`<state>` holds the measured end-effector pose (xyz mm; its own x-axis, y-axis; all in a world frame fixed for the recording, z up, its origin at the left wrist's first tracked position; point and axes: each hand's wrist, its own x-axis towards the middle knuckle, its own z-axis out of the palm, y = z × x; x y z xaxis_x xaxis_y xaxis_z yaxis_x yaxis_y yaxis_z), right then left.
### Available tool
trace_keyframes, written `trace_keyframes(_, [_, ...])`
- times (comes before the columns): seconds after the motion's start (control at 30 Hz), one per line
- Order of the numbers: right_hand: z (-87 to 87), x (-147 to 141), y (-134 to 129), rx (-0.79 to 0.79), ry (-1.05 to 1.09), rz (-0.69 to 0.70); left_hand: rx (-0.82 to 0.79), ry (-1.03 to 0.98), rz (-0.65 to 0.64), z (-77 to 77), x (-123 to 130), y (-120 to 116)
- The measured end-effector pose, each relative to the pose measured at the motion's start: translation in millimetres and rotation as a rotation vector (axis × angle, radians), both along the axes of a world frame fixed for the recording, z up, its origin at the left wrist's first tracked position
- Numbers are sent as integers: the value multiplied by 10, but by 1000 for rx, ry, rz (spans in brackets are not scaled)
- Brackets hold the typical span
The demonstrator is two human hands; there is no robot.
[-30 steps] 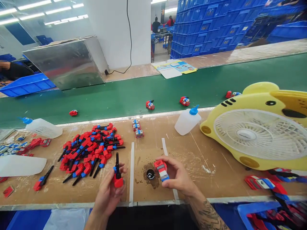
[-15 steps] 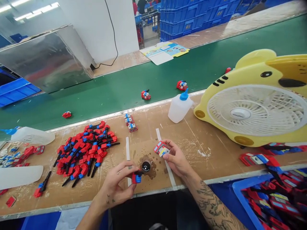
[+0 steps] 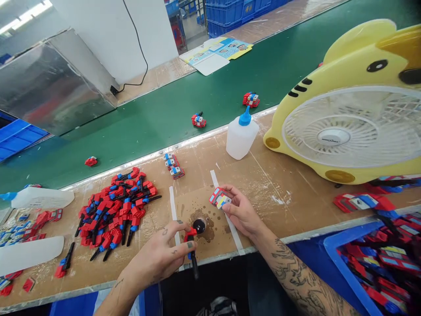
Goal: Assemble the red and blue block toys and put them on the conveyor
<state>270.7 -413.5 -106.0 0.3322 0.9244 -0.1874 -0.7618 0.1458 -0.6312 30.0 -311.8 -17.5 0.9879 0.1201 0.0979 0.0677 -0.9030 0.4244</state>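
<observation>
My left hand (image 3: 164, 252) pinches a red and blue piece with a black rod (image 3: 194, 263), its red end beside a small round cup of dark liquid (image 3: 199, 225). The rod points down past the table's front edge. My right hand (image 3: 241, 211) holds a red, white and blue toy body (image 3: 219, 198) between thumb and fingers, above the white tape strip (image 3: 232, 226). Wet spots surround the cup. To the left lies a pile of red and blue pieces with black rods (image 3: 115, 210).
A white bottle with blue cap (image 3: 241, 138) and a yellow fan (image 3: 332, 136) stand at right. Several toy bodies (image 3: 173, 166) sit behind the cup. Beyond runs a green belt (image 3: 148, 125) with more toys. A blue bin (image 3: 345, 272) is at lower right.
The piece in my left hand has turned: its black rod now points down toward me and its red end is near the cup. My right hand still holds the toy body. The camera view has shifted.
</observation>
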Motion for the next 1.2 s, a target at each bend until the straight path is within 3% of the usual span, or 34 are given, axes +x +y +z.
trace_keyframes(0.07, [5, -1, 0, -1, 7, -9, 197, 61, -90, 62, 48, 19])
trace_keyframes(0.13, [11, -1, -4, -2, 17, -13, 281, 87, -162, 109, 110, 29])
trace_keyframes(0.33, [0, 6, -14, 18, -8, -8, 311, 100, -239, 81, 234, 32])
trace_keyframes(0.47, [20, 0, -27, 6, -43, 4, 264, 89, -197, 48, 186, 32])
trace_keyframes(0.53, [58, -18, -36, -10, -61, 13, 159, 84, -115, 45, 142, 40])
trace_keyframes(0.63, [136, -76, -38, -15, -65, 65, -157, -4, 67, 8, 108, 42])
trace_keyframes(0.73, [209, -159, -3, 16, -57, 124, -529, -236, 297, -99, 143, 6])
trace_keyframes(0.83, [254, -240, 59, 38, -48, 152, -775, -441, 506, -214, 216, -59])
trace_keyframes(0.93, [267, -301, 115, 58, -57, 137, -909, -507, 629, -257, 263, -97])
trace_keyframes(1.07, [253, -357, 154, 67, -172, 115, -1022, -493, 692, -242, 279, -64])
trace_keyframes(1.2, [248, -404, 183, 41, -553, 16, -1180, -521, 808, -298, 363, -71])
